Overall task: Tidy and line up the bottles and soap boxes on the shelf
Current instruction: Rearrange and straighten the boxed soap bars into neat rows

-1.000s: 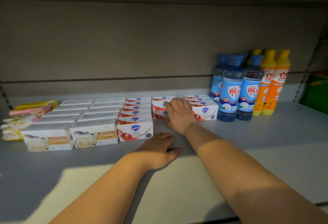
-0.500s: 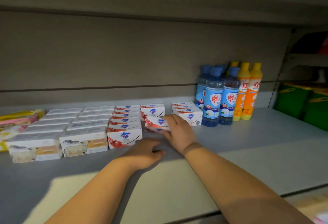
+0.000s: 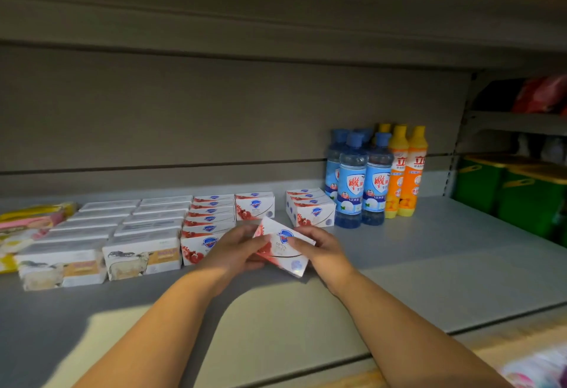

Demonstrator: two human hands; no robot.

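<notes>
- Both hands held one red/white soap box (image 3: pixel 283 246), tilted, above the front of the grey shelf (image 3: pixel 429 265).
- L hand (image 3: pixel 233 252) gripped its left end, fingers curled round it.
- R hand (image 3: pixel 319 248) pinched its right end, thumb on the face.
- Row of same boxes (image 3: pixel 210 218) just left; single box (image 3: pixel 254 206) behind; short stack (image 3: pixel 310 206) to the right.
- Blue bottles (image 3: pixel 351 182) & orange bottles (image 3: pixel 406 172) upright, touching, right of stack.
- Sheep-print boxes (image 3: pixel 142 257) at left.

Left hand (image 3: pixel 237 251), right hand (image 3: pixel 322 249) around soap box (image 3: pixel 284 260)
</notes>
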